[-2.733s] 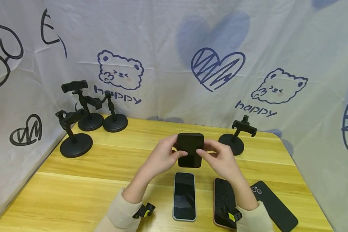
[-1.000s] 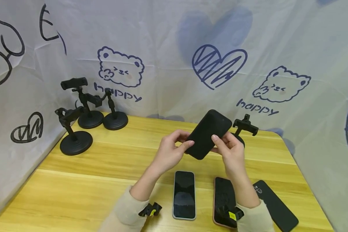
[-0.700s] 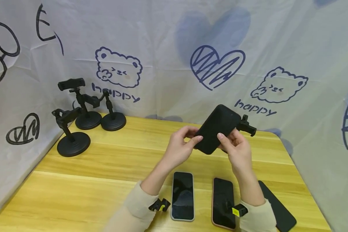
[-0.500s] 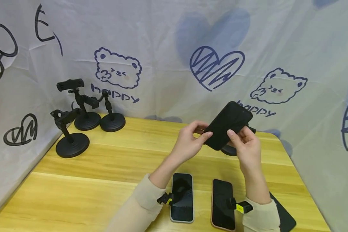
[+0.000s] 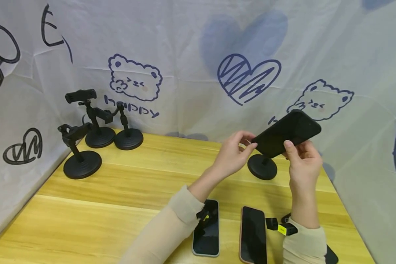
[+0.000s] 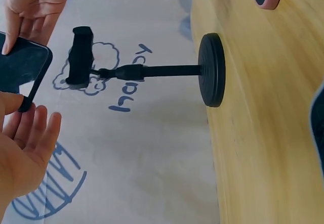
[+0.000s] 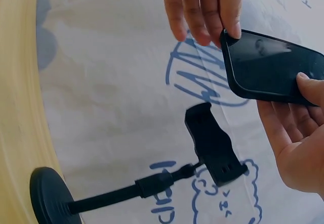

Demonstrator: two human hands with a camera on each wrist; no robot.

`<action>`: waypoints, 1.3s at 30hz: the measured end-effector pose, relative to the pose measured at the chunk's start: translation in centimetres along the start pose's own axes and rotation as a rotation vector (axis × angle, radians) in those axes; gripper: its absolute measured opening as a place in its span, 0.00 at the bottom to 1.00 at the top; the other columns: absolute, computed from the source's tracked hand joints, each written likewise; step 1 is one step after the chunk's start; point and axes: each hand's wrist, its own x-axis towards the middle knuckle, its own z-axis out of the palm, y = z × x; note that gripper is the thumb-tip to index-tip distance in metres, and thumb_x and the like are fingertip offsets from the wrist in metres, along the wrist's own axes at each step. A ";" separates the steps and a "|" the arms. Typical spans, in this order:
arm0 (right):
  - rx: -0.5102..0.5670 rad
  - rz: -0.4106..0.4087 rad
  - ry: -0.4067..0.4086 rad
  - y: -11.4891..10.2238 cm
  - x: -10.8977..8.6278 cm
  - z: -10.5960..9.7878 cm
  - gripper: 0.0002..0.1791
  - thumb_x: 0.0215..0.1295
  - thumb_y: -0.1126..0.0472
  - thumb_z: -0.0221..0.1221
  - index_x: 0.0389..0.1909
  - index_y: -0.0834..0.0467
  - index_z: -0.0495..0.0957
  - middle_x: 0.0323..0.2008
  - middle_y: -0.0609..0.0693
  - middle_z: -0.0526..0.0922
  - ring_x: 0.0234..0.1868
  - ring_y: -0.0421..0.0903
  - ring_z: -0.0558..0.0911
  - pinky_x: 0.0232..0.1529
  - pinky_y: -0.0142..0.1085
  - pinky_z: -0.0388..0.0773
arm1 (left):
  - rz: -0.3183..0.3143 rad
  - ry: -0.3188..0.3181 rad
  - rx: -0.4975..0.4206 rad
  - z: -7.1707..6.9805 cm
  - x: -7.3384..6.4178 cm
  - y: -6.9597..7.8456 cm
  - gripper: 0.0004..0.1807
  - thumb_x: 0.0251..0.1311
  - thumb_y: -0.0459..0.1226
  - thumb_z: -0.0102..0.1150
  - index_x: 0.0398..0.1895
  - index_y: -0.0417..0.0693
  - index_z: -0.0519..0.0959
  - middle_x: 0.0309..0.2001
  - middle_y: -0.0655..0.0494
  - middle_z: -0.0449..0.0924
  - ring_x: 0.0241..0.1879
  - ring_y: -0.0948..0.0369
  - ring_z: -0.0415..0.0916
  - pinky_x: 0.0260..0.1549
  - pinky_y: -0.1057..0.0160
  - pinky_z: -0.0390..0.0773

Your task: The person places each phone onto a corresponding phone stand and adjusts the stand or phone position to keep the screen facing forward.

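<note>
A black smartphone (image 5: 288,134) is held tilted in the air, its dark screen facing me. My right hand (image 5: 305,168) grips its long lower edge, thumb on the screen and fingers behind. At the near left corner, my left hand (image 5: 235,154) pinches it between thumb and fingers. Behind the phone stands a black phone stand; its round base (image 5: 262,167) shows in the head view while the phone covers its top. Both wrist views show the stand's clamp (image 7: 215,143) holding nothing, apart from the phone.
On the wooden table (image 5: 135,198) lie a white-edged phone (image 5: 206,238), a pink-edged phone (image 5: 252,234) and a black phone (image 5: 331,255), partly under my right sleeve. Several black stands (image 5: 82,165) are at the back left. A printed cloth (image 5: 191,102) hangs behind.
Both hands have carried the smartphone from the table's middle to the right and upward, turning it from upright to a slant. The right stand's clamp has become hidden behind it.
</note>
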 end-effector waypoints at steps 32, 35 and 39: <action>0.106 0.076 0.104 1.7 1.7 -2.9 0.13 0.67 0.77 0.63 0.50 0.67 0.83 0.39 0.55 0.85 0.40 0.46 0.83 0.41 0.30 0.86 | -0.182 -0.163 0.239 5.2 3.8 0.0 0.17 0.75 0.34 0.60 0.64 0.45 0.77 0.55 0.54 0.83 0.41 0.67 0.79 0.32 0.76 0.75; 0.059 0.055 0.094 2.0 1.7 -2.8 0.17 0.66 0.81 0.60 0.52 0.65 0.82 0.43 0.54 0.84 0.45 0.47 0.82 0.46 0.30 0.84 | -0.182 -0.163 0.266 5.2 3.9 0.1 0.17 0.75 0.35 0.60 0.64 0.45 0.77 0.54 0.54 0.84 0.42 0.65 0.79 0.34 0.75 0.75; -0.055 0.029 0.094 2.4 1.6 -2.6 0.22 0.64 0.81 0.62 0.57 0.62 0.79 0.48 0.53 0.83 0.52 0.47 0.80 0.55 0.29 0.78 | -0.198 -0.168 0.287 5.1 3.9 0.2 0.18 0.75 0.35 0.59 0.65 0.45 0.77 0.54 0.55 0.84 0.45 0.65 0.81 0.36 0.75 0.76</action>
